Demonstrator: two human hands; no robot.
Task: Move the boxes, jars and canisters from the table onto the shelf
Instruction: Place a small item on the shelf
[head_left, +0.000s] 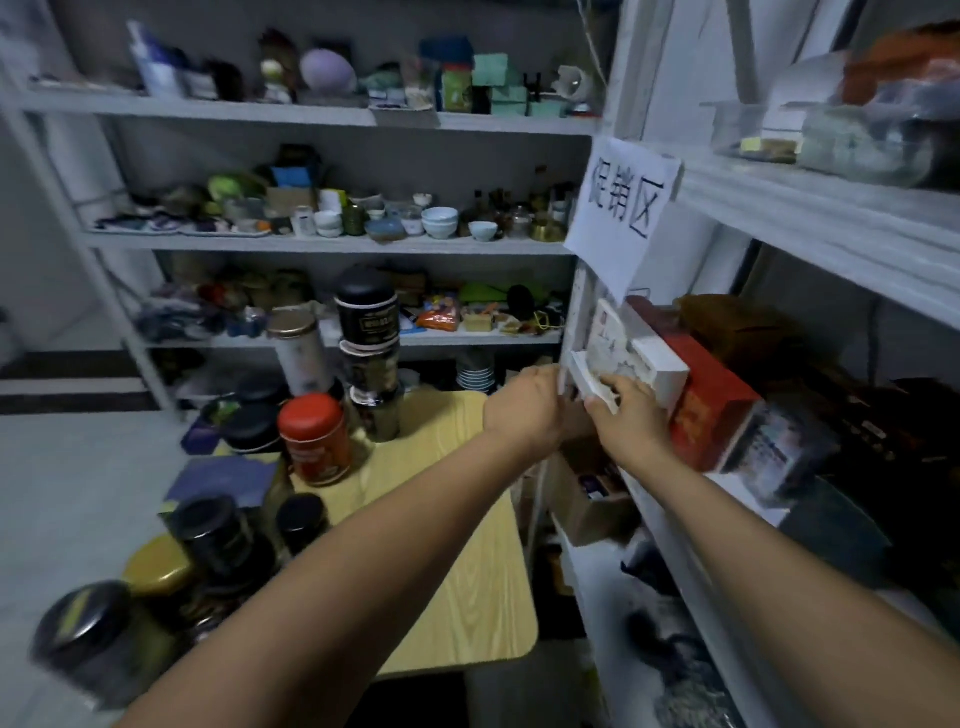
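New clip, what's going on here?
A person is setting a white box on the right-hand shelf, beside a red box. The right hand grips the box's lower corner; the left hand is at its end, fingers hidden. Many jars and canisters, a red canister among them, are still on the table.

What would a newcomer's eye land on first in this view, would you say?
The right hand grips a white box at the shelf edge, with the left hand at its other end. Above hangs a handwritten paper sign; a red canister stands on the yellow table.
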